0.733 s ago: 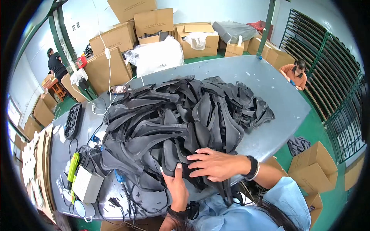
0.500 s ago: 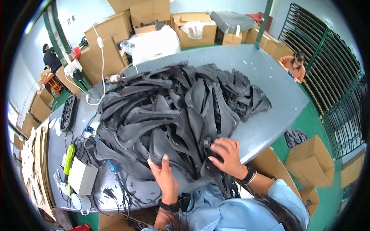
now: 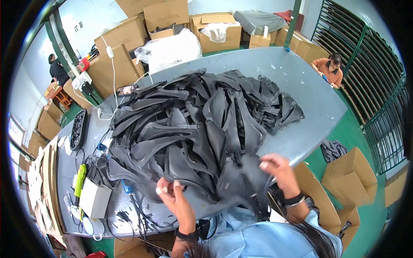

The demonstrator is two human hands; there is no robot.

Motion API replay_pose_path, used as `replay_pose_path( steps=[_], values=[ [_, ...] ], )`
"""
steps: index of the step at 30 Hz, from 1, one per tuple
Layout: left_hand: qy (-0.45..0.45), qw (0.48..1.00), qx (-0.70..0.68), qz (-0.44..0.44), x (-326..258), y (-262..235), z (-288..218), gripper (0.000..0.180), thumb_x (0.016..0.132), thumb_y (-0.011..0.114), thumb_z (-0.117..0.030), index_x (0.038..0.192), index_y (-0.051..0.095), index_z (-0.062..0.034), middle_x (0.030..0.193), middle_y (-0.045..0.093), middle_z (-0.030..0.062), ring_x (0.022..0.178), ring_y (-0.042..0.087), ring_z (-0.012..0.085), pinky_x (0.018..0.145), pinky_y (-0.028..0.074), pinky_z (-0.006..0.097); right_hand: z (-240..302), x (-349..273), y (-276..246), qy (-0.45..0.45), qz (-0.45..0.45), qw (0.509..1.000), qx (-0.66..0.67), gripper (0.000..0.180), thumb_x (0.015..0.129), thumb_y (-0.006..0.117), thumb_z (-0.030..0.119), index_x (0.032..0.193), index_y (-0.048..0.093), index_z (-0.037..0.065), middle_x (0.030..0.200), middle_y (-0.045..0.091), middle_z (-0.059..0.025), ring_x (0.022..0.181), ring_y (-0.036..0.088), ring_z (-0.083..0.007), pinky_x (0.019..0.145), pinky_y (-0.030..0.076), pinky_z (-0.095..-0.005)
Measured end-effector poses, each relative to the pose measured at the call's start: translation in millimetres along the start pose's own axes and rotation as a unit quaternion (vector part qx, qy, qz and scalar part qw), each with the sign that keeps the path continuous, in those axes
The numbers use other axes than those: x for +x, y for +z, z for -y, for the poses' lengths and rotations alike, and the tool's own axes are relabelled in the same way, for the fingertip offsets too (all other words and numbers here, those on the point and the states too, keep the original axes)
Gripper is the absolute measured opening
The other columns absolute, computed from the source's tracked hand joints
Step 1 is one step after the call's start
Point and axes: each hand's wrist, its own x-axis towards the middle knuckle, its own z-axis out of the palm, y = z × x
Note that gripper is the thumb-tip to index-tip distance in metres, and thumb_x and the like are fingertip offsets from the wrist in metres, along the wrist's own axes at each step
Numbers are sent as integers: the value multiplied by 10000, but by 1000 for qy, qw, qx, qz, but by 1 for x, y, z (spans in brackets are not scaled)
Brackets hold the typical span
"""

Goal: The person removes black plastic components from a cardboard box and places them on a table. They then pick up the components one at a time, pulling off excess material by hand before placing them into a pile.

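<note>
A big heap of black, saddle-shaped moulded covers point(image 3: 172, 137) lies across the grey table. At the near edge of the heap, one black cover point(image 3: 238, 180) is smeared by motion. My left hand point(image 3: 178, 206) is at the heap's front edge, thumb and fingers apart, with nothing visible in it. My right hand point(image 3: 282, 174) is raised beside the blurred cover's right edge, fingers pointing toward it. Motion blur hides whether those fingers hold the cover.
Cables, a lime-green tool point(image 3: 79, 182), a white box point(image 3: 94, 200) and a white mug point(image 3: 92, 227) crowd the table's left side, near a black tray point(image 3: 78, 129). Open cartons point(image 3: 350, 176) stand to the right. A person in orange point(image 3: 329, 71) sits beyond the table's far right corner.
My right hand has moved right, off the middle of the near cover, which has shifted and blurred. My left hand has moved slightly left and down, away from the cover it touched.
</note>
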Motion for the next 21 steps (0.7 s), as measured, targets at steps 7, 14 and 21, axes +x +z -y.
replay_pose_path(
  steps=[7,14,21],
  values=[
    [346,881,248,208,51,42,-73,115,830,587,-15,944,582,-10,1003,571,116,930,546,251,824,424,340,103,147,-16,-250,-171,946,-118,257,832,669,218,963,606,6,850,594,-31,805,529,-124,764,439,-290],
    [420,743,449,266,86,61,-58,283,685,650,-33,962,604,-62,981,590,76,983,518,258,823,374,385,91,108,96,-496,238,766,-332,366,775,628,80,1136,568,77,1140,557,-102,1085,504,-282,899,390,-391],
    [440,708,474,284,94,59,-58,290,679,622,-15,965,606,-65,936,578,71,912,526,248,827,366,386,91,168,119,-398,409,724,-387,292,836,584,110,1119,554,50,1034,608,-113,978,557,-278,848,414,-384]
  ],
)
